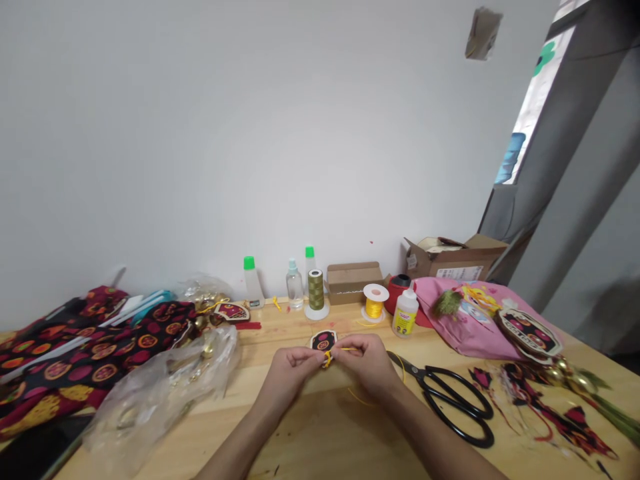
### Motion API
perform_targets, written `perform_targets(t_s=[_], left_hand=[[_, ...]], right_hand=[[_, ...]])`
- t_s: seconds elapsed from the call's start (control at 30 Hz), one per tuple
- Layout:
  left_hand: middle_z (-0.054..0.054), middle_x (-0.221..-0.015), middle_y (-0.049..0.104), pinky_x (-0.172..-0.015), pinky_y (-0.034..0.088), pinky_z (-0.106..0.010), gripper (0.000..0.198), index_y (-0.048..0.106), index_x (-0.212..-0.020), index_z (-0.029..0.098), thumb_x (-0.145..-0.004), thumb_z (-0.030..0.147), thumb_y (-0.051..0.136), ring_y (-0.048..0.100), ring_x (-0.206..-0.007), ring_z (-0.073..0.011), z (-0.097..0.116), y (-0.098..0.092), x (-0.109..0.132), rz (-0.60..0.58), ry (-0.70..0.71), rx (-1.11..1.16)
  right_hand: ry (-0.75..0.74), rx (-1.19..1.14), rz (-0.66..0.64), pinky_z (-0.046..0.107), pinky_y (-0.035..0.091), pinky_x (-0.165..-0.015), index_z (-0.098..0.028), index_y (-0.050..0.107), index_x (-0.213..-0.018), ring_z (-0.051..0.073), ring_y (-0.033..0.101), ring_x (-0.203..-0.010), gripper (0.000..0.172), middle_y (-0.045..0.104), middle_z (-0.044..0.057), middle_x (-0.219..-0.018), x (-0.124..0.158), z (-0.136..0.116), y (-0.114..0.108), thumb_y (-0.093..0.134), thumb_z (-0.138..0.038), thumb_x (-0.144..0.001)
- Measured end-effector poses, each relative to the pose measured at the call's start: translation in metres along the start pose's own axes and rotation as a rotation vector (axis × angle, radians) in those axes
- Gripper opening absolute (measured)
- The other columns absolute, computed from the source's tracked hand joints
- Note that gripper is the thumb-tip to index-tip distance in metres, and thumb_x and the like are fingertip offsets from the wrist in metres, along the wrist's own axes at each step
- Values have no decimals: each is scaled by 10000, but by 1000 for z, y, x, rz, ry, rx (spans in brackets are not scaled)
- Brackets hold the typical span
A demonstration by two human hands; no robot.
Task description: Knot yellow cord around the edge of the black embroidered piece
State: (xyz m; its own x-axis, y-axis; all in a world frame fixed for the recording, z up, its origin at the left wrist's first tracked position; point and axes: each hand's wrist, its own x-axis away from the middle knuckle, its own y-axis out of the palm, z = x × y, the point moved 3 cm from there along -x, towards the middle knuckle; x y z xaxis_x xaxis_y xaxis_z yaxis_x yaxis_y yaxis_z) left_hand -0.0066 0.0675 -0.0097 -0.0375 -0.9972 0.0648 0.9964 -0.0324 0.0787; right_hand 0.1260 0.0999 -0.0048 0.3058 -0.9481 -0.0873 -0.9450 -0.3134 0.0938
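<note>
Both hands meet at the middle of the table, with fingertips pinched close together. My left hand [295, 372] is closed at a small knot of yellow cord [327, 361] at the lower edge of a dark patterned ornament [324, 341] with a pale rim. My right hand [369, 365] pinches the same cord, whose loose length loops out past the fingers and down to the tabletop. The fingertips partly hide the knot. Just right of that hand lie black-handled scissors [457, 400], blades pointing toward it. A spool of yellow cord [375, 303] stands behind.
Along the wall stand a green thread spool [315, 291], a clear bottle [295, 287], a glue bottle [405, 312] and cardboard boxes [355, 283]. A pink bag [450, 327] and fabric scraps [560, 413] lie right. Patterned fabric [55, 367] and a plastic bag [165, 393] cover the left.
</note>
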Motion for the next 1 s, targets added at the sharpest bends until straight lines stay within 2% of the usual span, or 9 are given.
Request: perform_targets(t_s=[0.2,0.5,0.7,1.0], left_hand=[[-56,-609,673,-528,408,-221,249,657,-640,105,-524,325,666,568,-546,-154,-4,-2,-3,69,1,1],[-12,-571,630,-472,348,-167,213,626,-667,109,-573,300,633,511,-491,-93,-5,6,-3,8,28,-25],[31,-458,554,-397,271,-155,242,607,-614,115,-554,348,632,435,-402,-67,-5,9,-3,49,29,-92],[-7,-529,636,-463,355,-179,212,627,-614,119,-513,300,672,515,-454,-93,-4,6,-3,62,-36,41]], right_hand=[[-11,39,29,220,420,-498,-140,634,-562,133,547,-528,125,611,17,-546,1,-2,2,615,-263,-548],[0,12,-30,211,421,-507,-146,630,-581,124,548,-534,121,610,9,-572,3,-2,7,612,-263,-554],[26,-56,11,221,422,-508,-143,629,-562,128,541,-527,151,604,10,-541,3,-2,4,647,-285,-514],[63,-98,43,216,398,-471,-127,633,-552,113,516,-478,168,601,12,-520,1,0,-1,658,-284,-500]])
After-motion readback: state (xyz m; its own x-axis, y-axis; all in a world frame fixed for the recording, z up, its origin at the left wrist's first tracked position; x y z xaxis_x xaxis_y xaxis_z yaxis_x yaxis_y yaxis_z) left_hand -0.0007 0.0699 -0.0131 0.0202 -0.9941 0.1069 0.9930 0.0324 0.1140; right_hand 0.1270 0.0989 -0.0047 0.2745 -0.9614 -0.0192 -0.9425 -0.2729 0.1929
